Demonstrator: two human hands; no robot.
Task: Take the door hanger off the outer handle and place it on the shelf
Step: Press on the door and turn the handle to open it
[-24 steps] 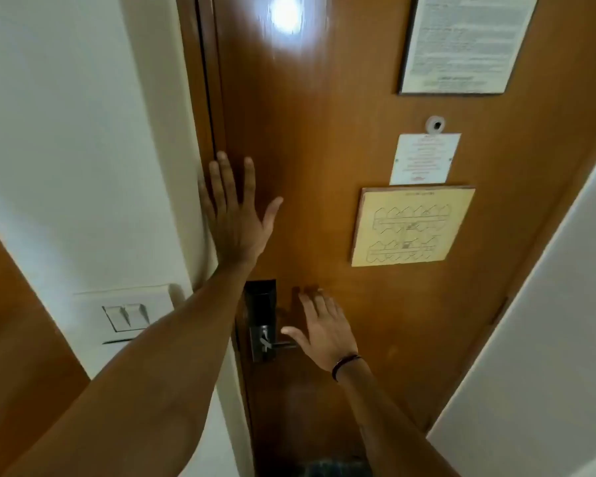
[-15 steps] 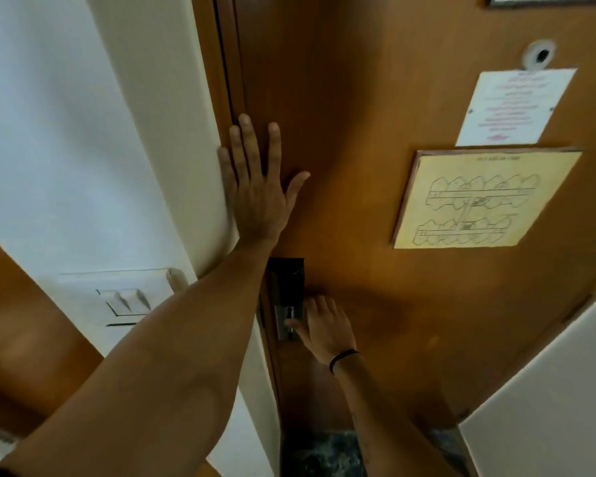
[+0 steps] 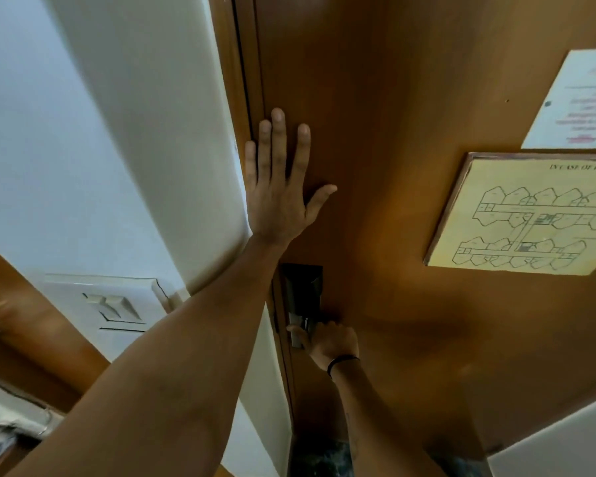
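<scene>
I face the inner side of a closed brown wooden door (image 3: 410,98). My left hand (image 3: 279,187) lies flat on it with fingers spread, close to the frame edge. Below, a dark lock plate (image 3: 301,290) carries the inner door handle (image 3: 298,330). My right hand (image 3: 329,340), with a black band on its wrist, is closed around that handle and covers most of it. The door hanger and the outer handle are out of sight behind the door.
A yellow fire-escape plan (image 3: 527,215) and a white notice (image 3: 582,101) hang on the door's right part. A white wall (image 3: 100,149) with a light switch (image 3: 114,306) stands to the left. Another white wall (image 3: 558,445) is at the lower right.
My right hand went from open in front of the handle to closed around it. My head has moved closer to the door. The left hand stays flat on the door.
</scene>
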